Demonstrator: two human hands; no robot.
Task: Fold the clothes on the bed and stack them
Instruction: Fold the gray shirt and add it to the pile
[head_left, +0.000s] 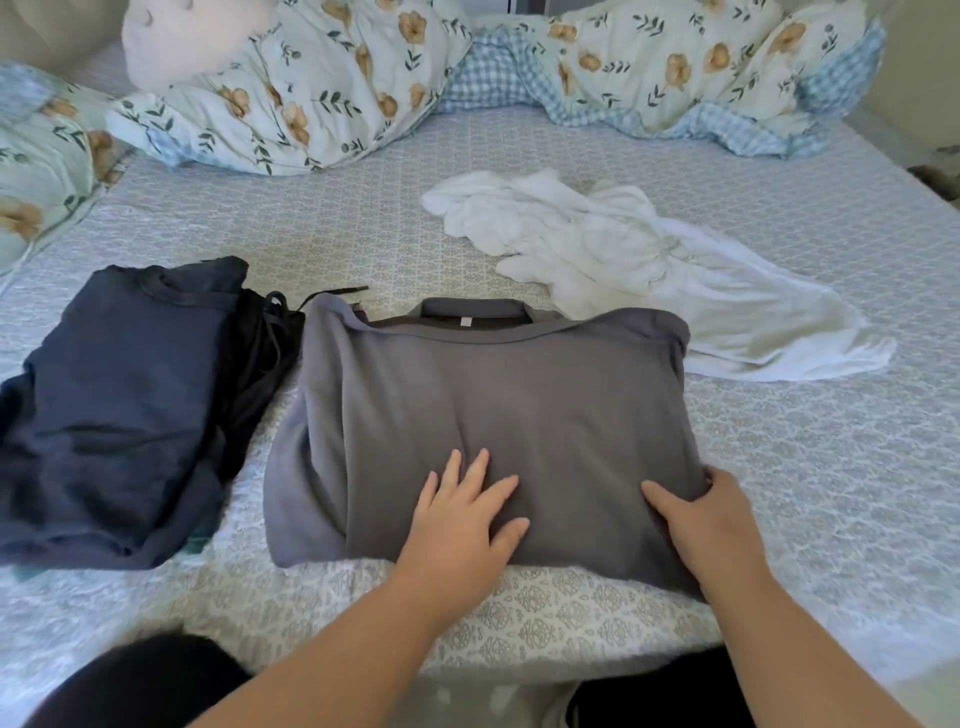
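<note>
A grey shirt lies folded into a rectangle in the middle of the bed, collar pointing away from me. My left hand rests flat on its near part with straight, spread fingers. My right hand grips the shirt's near right edge, thumb on top and fingers wrapped round the side. To the left sits a stack of folded dark blue clothes with a black drawstring garment along its right side. A crumpled white garment lies unfolded beyond the grey shirt, to the right.
The bed has a pale patterned quilted cover. A floral and blue-checked duvet is bunched along the far side, with a floral pillow at the far left. My dark-clothed knees show at the bottom edge.
</note>
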